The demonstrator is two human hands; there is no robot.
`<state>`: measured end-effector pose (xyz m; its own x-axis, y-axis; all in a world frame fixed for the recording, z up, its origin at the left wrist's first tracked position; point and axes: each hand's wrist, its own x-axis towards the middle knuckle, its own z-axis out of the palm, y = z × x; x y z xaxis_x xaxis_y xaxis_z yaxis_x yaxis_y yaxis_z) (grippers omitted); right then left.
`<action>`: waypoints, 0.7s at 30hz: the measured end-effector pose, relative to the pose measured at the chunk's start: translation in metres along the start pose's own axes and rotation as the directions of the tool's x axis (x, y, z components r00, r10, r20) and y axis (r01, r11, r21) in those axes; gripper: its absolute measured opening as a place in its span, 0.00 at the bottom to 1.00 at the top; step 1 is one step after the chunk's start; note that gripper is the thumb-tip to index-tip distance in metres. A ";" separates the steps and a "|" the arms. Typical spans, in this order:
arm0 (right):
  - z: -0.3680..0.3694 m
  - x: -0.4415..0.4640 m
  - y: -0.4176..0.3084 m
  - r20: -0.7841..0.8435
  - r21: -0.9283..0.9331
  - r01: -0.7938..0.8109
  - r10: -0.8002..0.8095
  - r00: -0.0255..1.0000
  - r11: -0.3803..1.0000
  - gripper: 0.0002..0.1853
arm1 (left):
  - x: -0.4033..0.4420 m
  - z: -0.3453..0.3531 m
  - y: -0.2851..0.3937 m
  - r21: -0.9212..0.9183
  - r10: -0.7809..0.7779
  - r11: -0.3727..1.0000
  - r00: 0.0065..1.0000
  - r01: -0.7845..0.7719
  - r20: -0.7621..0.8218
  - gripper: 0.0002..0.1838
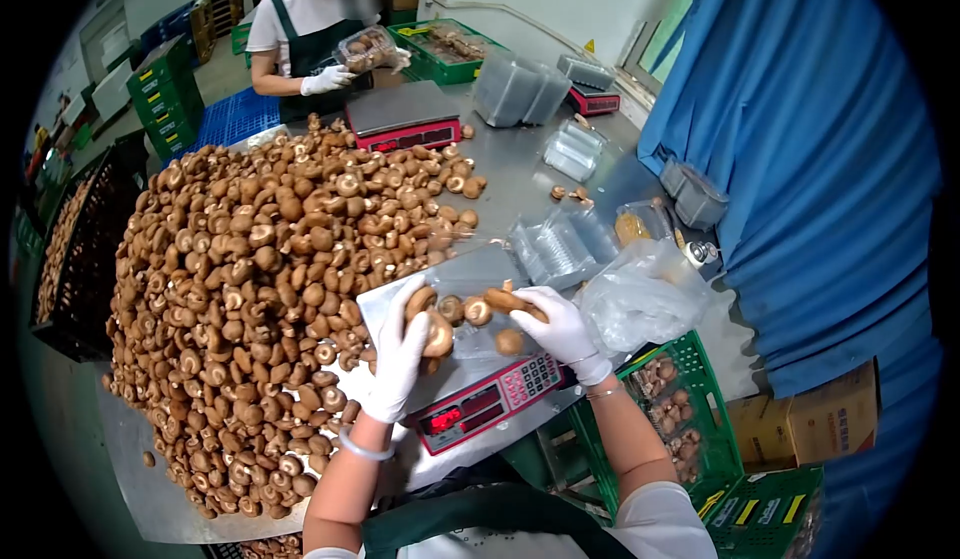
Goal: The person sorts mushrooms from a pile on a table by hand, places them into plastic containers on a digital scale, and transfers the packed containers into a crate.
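Observation:
My left hand (pixel 398 354), in a white glove, curls around shiitake mushrooms (pixel 437 335) at the left side of a clear plastic tray (pixel 465 364). Between the thumb and fingers of my right hand (pixel 562 331), also gloved, is a brown shiitake mushroom (pixel 516 304) over the tray's right side. A few mushrooms (pixel 478 310) lie between both hands, and a single one (pixel 509 342) rests lower in the tray. Beneath the tray is a red digital scale (pixel 490 404) with lit digits that are too blurred to read. A large heap of shiitake mushrooms (pixel 250 279) spreads to my left.
Clear plastic boxes (pixel 560 247) and a plastic bag (pixel 645 294) lie to the right. A green crate (pixel 705 389) of packed mushrooms stands at lower right. Across the metal table, a co-worker (pixel 310 39) holds a filled box near another scale (pixel 405 119). A blue curtain (pixel 800 179) hangs at right.

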<state>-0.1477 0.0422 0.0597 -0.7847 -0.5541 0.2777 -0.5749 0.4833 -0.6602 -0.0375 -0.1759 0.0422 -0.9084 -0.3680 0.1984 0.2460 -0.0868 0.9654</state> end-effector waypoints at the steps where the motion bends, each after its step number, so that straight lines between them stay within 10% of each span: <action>1: -0.002 0.001 0.004 0.023 0.042 -0.005 0.004 1.000 0.999 0.18 | 0.012 0.010 -0.012 0.126 0.039 0.991 0.998 -0.046 0.059 0.25; 4: -0.007 0.005 0.029 0.039 0.046 0.055 -0.057 0.998 0.997 0.18 | 0.023 0.036 -0.023 0.515 0.221 0.797 0.946 -0.315 0.236 0.24; 8: -0.019 0.008 0.057 0.255 0.633 -0.274 0.139 0.957 0.725 0.22 | 0.016 0.035 -0.027 0.684 0.143 0.664 0.949 -0.303 0.282 0.16; 10: -0.022 0.008 0.067 0.371 0.910 -0.402 0.237 0.898 0.102 0.29 | 0.011 0.037 -0.017 0.668 0.221 0.692 0.962 -0.272 0.163 0.11; 12: -0.012 0.007 0.074 0.373 0.926 -0.376 0.250 0.893 -0.037 0.34 | 0.000 0.036 -0.010 0.613 0.242 0.761 0.970 -0.210 0.031 0.10; 16: 0.011 0.001 0.063 0.361 0.912 -0.308 0.176 0.916 -0.272 0.35 | -0.032 0.050 0.000 0.103 -0.404 0.909 0.914 0.404 -0.028 0.13; 21: 0.023 -0.008 0.013 0.430 0.879 -0.379 0.135 0.893 -0.290 0.34 | -0.041 0.073 -0.008 0.460 0.025 0.886 0.996 -0.059 0.080 0.32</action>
<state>-0.1440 0.0373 0.0329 -0.6784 -0.7210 -0.1412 0.6681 -0.5254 -0.5268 -0.0265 -0.0923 0.0386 -0.9262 -0.2944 0.2354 0.1161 0.3712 0.9212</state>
